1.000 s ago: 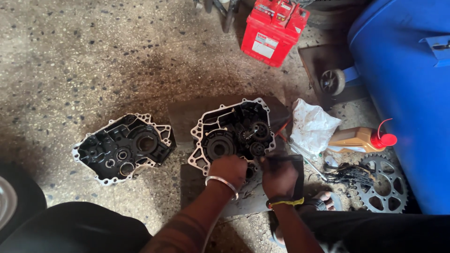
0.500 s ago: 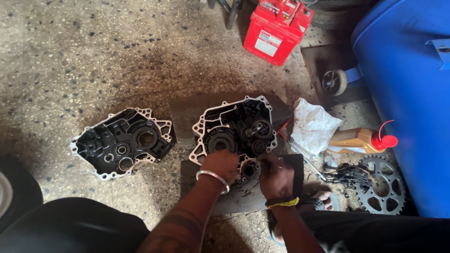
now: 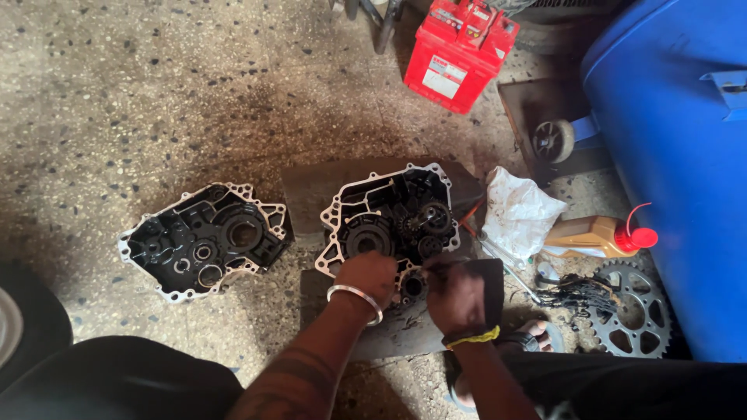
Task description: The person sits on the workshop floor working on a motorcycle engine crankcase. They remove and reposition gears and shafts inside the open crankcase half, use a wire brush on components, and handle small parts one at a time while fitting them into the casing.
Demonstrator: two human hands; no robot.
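A black engine case half (image 3: 393, 218) with gears inside lies on a dark board on the floor. My left hand (image 3: 366, 272), with a silver bangle on the wrist, rests on the case's near edge. My right hand (image 3: 455, 292), with a yellow band on the wrist, is closed at the case's near right corner, beside a round gear opening (image 3: 412, 286). What its fingers pinch is too small to make out. A second, empty black case half (image 3: 206, 239) lies to the left, away from both hands.
A red battery (image 3: 459, 50) stands at the back. At right are a blue drum (image 3: 677, 155), a white rag (image 3: 517, 214), an amber oil bottle with a red cap (image 3: 599, 236), a chain and sprocket (image 3: 630, 307), and a small wheel (image 3: 554, 140). A tyre (image 3: 19, 334) sits at the left edge.
Both hands have shifted slightly toward the near right corner of the geared case. The view has tilted a little, so everything sits lower in frame.
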